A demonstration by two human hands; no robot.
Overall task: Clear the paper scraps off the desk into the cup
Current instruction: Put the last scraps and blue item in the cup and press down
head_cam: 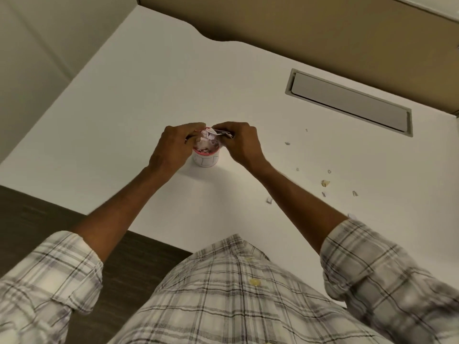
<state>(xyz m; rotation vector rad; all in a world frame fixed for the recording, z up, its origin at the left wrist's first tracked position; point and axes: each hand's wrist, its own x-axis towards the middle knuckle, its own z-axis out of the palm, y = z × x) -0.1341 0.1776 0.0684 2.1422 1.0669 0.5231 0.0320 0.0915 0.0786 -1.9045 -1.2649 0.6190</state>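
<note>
A small white cup (206, 160) with a pink rim stands upright in the middle of the white desk (139, 100), full of crumpled paper scraps (205, 142). My left hand (173, 145) curls around the cup's left rim. My right hand (239, 142) is at the right rim, fingers pinched on a folded scrap (223, 134) held over the opening. Several tiny paper scraps lie loose on the desk to the right: one (325, 183) is yellowish, another (269, 200) lies near my right forearm, and a third (287, 143) sits farther back.
A grey rectangular cable hatch (347, 103) is set into the desk at the back right. A tan partition (323, 33) runs behind the desk. Dark wood-look floor (37, 214) shows beyond the desk's front left edge.
</note>
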